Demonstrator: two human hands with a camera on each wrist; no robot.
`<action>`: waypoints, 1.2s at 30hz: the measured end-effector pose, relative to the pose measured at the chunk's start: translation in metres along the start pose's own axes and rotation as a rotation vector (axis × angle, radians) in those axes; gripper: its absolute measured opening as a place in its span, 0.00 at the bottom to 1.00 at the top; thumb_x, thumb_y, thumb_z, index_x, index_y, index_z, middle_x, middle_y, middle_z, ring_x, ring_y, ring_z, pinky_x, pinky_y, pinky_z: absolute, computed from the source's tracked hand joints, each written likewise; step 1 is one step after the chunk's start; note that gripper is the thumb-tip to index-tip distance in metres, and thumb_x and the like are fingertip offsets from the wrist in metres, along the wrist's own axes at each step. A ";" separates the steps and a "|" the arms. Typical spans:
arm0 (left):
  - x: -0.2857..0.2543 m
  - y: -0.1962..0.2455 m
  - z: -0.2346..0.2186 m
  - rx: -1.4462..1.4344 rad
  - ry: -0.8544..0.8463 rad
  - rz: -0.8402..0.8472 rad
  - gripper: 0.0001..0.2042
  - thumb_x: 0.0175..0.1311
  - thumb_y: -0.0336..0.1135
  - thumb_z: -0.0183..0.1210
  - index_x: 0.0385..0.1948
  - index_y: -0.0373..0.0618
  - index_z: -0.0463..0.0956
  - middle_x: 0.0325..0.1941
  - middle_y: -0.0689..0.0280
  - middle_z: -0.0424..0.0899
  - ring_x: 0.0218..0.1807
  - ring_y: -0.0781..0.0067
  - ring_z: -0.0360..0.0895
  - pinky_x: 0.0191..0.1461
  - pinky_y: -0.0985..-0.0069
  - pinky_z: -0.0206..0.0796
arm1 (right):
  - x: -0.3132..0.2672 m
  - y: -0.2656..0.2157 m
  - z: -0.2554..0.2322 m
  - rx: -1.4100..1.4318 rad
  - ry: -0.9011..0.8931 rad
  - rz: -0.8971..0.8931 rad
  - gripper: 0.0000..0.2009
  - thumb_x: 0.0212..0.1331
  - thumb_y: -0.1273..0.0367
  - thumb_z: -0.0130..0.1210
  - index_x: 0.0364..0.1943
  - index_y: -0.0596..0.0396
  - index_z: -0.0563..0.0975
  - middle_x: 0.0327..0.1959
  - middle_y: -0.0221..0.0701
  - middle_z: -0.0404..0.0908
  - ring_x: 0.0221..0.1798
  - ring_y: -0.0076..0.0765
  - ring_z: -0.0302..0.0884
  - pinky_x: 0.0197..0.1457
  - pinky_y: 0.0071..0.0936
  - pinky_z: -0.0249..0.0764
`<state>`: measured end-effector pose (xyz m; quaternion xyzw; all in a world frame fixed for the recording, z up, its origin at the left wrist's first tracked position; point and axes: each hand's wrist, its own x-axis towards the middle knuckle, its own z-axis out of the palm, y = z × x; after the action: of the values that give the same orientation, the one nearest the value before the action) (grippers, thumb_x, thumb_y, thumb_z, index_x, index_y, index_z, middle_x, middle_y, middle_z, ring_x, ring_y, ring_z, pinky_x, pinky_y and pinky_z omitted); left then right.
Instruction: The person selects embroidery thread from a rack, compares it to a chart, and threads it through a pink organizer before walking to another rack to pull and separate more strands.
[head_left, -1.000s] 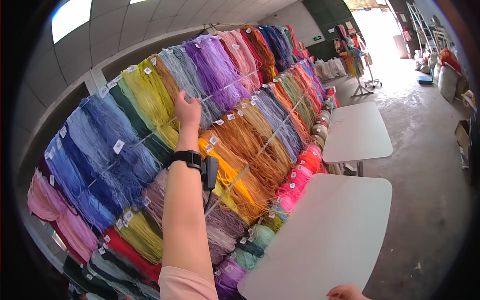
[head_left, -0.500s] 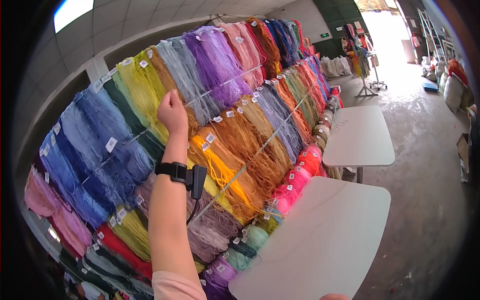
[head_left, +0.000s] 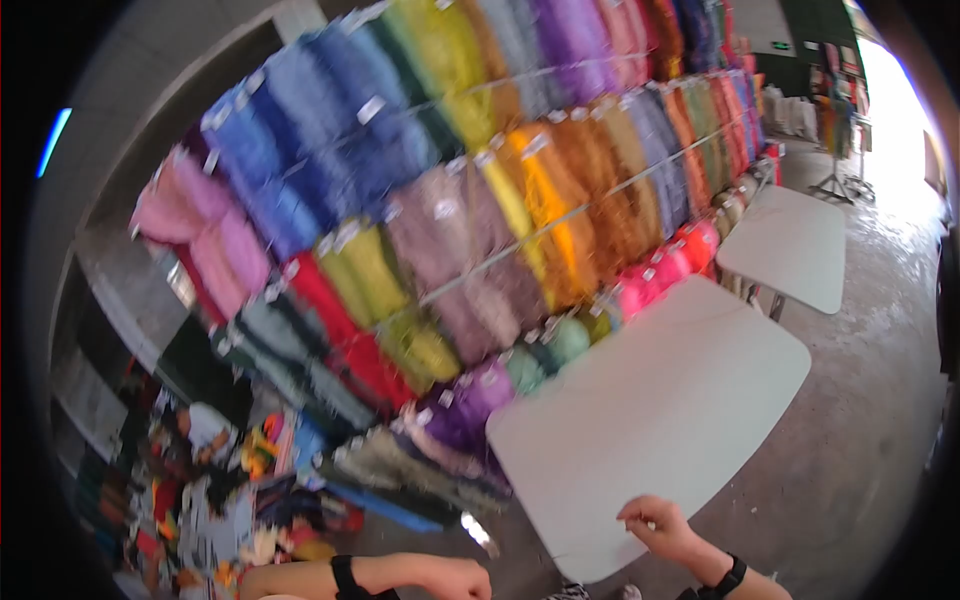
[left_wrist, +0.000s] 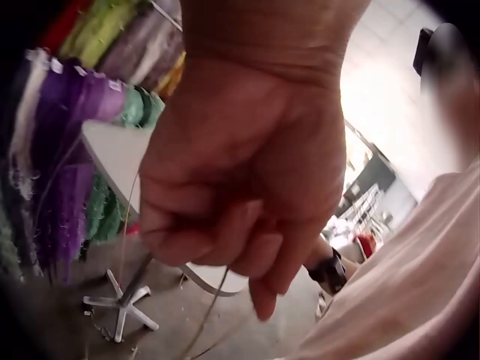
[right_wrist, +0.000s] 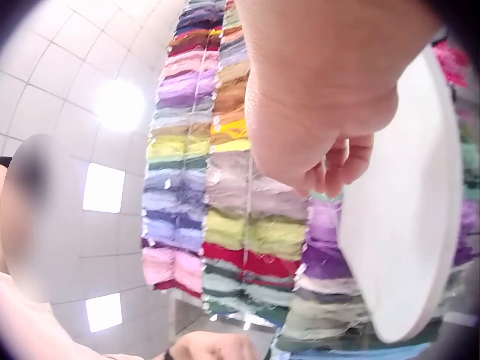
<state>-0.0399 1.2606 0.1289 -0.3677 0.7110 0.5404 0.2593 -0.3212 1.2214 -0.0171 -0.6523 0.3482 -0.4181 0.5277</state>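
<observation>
- The yarn point(head_left: 450, 260) is hung in long, loose rows across the left and middle of the scene, with pink and blue at the near left, then green, mauve, yellow, orange and brown, and more purple and red toward the far end. It looks fluffy and a bit stringy, though it's blurred in the head view.
- Pale straps point(head_left: 500, 256) are run across the rows.
- Small white tags point(head_left: 370, 109) are dotted over the yarn; whatever is printed on them can't be read. No brand can be made out either.
- A small green sign point(head_left: 780, 45) is mounted at the far end, too tiny to read.
- A thin thread point(left_wrist: 214, 304) is held by the left hand point(head_left: 458, 578), fingers curled in and bunched together. It's seen trailing down from under them in the left wrist view.
- The right hand point(head_left: 660, 525) is held above the near edge of the near table point(head_left: 660, 420), fingers bent and close together. Whether anything is pinched there can't be told.
- Pink yarn bundles point(head_left: 665, 270) are lined up by the near table's far left side, with purple and mint ones nearer.
- A far table point(head_left: 790, 250) is placed beyond, toward the bright doorway point(head_left: 895, 130) at far right.
</observation>
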 end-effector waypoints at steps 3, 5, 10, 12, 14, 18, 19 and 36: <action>-0.026 -0.034 0.048 -0.142 0.396 -0.008 0.10 0.54 0.38 0.53 0.30 0.42 0.76 0.20 0.64 0.77 0.21 0.83 0.67 0.26 0.79 0.62 | 0.027 -0.056 0.044 -0.122 -0.255 -0.256 0.09 0.47 0.78 0.48 0.34 0.60 0.73 0.29 0.34 0.73 0.28 0.28 0.70 0.29 0.22 0.67; -0.048 -0.037 0.068 -0.226 0.622 -0.097 0.09 0.54 0.38 0.55 0.30 0.41 0.77 0.18 0.71 0.76 0.23 0.88 0.64 0.26 0.82 0.60 | 0.044 -0.100 0.099 -0.074 -0.344 -0.492 0.12 0.46 0.78 0.49 0.39 0.60 0.71 0.29 0.36 0.72 0.28 0.29 0.70 0.29 0.24 0.67; -0.115 -0.081 0.139 -0.575 1.196 0.034 0.07 0.53 0.30 0.53 0.20 0.38 0.76 0.18 0.77 0.73 0.24 0.91 0.63 0.25 0.85 0.57 | 0.068 -0.142 0.256 -0.036 -1.020 -0.086 0.20 0.51 0.74 0.50 0.49 0.62 0.63 0.32 0.33 0.74 0.25 0.22 0.73 0.27 0.17 0.69; -0.152 -0.101 0.175 -0.742 1.372 0.012 0.07 0.54 0.32 0.52 0.23 0.40 0.76 0.18 0.77 0.72 0.21 0.93 0.62 0.21 0.88 0.53 | 0.077 -0.144 0.326 0.006 -1.192 0.115 0.13 0.52 0.72 0.50 0.41 0.62 0.69 0.24 0.29 0.74 0.20 0.20 0.72 0.22 0.15 0.68; -0.182 -0.142 0.226 -0.840 1.561 -0.036 0.08 0.55 0.33 0.52 0.24 0.40 0.77 0.15 0.77 0.69 0.19 0.93 0.61 0.21 0.89 0.53 | 0.081 -0.149 0.397 0.021 -1.274 0.151 0.07 0.51 0.71 0.51 0.31 0.61 0.74 0.17 0.26 0.72 0.16 0.17 0.68 0.18 0.13 0.64; -0.254 -0.226 0.330 -1.148 1.814 -0.119 0.08 0.55 0.34 0.51 0.26 0.39 0.77 0.12 0.77 0.65 0.17 0.92 0.58 0.21 0.90 0.51 | 0.092 -0.168 0.540 0.112 -1.341 0.086 0.05 0.50 0.71 0.52 0.27 0.59 0.75 0.13 0.24 0.69 0.13 0.15 0.62 0.15 0.12 0.57; -0.269 -0.253 0.356 -1.293 1.857 0.033 0.08 0.56 0.34 0.51 0.28 0.38 0.75 0.13 0.78 0.63 0.16 0.91 0.56 0.20 0.89 0.48 | 0.097 -0.173 0.572 0.186 -1.352 0.083 0.05 0.50 0.71 0.52 0.27 0.58 0.75 0.13 0.23 0.69 0.13 0.15 0.61 0.14 0.12 0.56; -0.335 -0.646 0.393 -1.511 1.817 -0.144 0.06 0.48 0.31 0.56 0.21 0.37 0.76 0.10 0.77 0.56 0.12 0.88 0.49 0.15 0.86 0.39 | 0.290 -0.237 0.892 0.761 -1.233 0.014 0.06 0.55 0.73 0.44 0.31 0.64 0.70 0.28 0.33 0.73 0.24 0.22 0.67 0.19 0.12 0.64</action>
<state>0.6673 1.6243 -0.0986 -0.7161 0.1124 0.3481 -0.5944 0.6143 1.3638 0.1827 -0.5384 -0.1779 -0.0631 0.8213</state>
